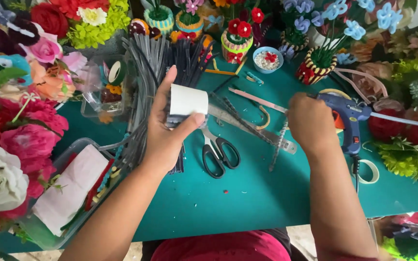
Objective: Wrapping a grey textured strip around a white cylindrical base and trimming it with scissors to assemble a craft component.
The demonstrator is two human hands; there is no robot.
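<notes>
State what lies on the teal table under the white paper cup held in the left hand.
Under the white paper cup, black-handled scissors and a metal ruler lie on the teal table. The left hand hides anything beneath it.

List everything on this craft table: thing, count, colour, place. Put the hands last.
table: one, teal, under everything.
paper cup: one, white, held on its side in the left hand.
scissors: one pair, black handles, lying at centre.
metal ruler: one, silver, lying diagonally past the scissors.
glue gun: one, blue, right of centre, beside the right hand.
pipe cleaners: a bundle, grey, behind the cup; count unclear.
bead bowl: one, light blue, at the back.
tape roll: one, pale, at the right edge.
plastic tray: one, clear, at the lower left.
artificial flowers: many, red, pink, white, around the edges.
left hand: grips the cup.
right hand: closed next to the glue gun; what it holds is hidden.
</notes>
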